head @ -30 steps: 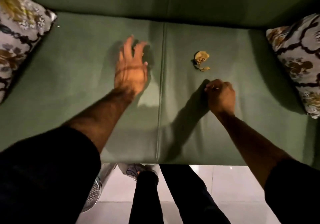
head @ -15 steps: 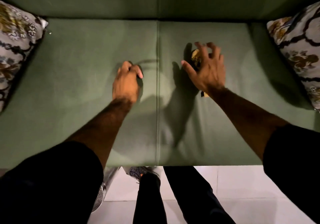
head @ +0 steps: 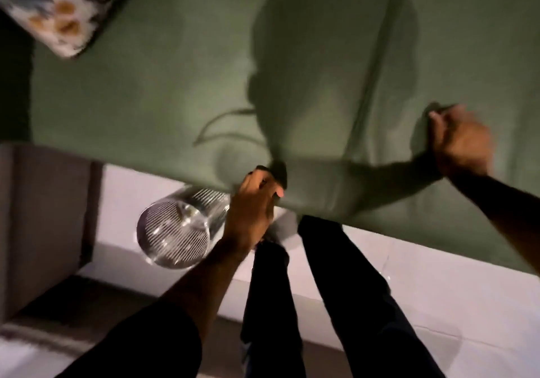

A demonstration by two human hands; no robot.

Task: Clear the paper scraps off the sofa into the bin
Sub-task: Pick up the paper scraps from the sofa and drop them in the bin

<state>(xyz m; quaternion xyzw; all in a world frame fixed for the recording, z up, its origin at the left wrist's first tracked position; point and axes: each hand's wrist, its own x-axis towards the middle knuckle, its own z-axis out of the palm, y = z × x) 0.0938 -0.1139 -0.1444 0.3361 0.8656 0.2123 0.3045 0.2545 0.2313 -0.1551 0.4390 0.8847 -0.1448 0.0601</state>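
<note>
My left hand [head: 253, 205] is closed in a fist at the front edge of the green sofa [head: 140, 94], just right of the silver mesh bin [head: 175, 233] on the floor below. Further right, my right hand [head: 461, 141] hovers over the seat, fingers curled shut. Each fist closed over a paper scrap moments ago, and the paper itself is hidden inside. No loose scrap shows on the visible part of the seat. The picture is tilted and blurred by motion.
A patterned cushion [head: 55, 6] lies at the sofa's far left corner. A brown piece of furniture [head: 43, 217] stands left of the bin. My dark-trousered legs [head: 347, 290] stand on the pale tiled floor [head: 438, 304] against the sofa front.
My right hand closed over the yellow scrap and pulled back. My left fist drew off the seat to the front edge by the bin. The view swung down and left.
</note>
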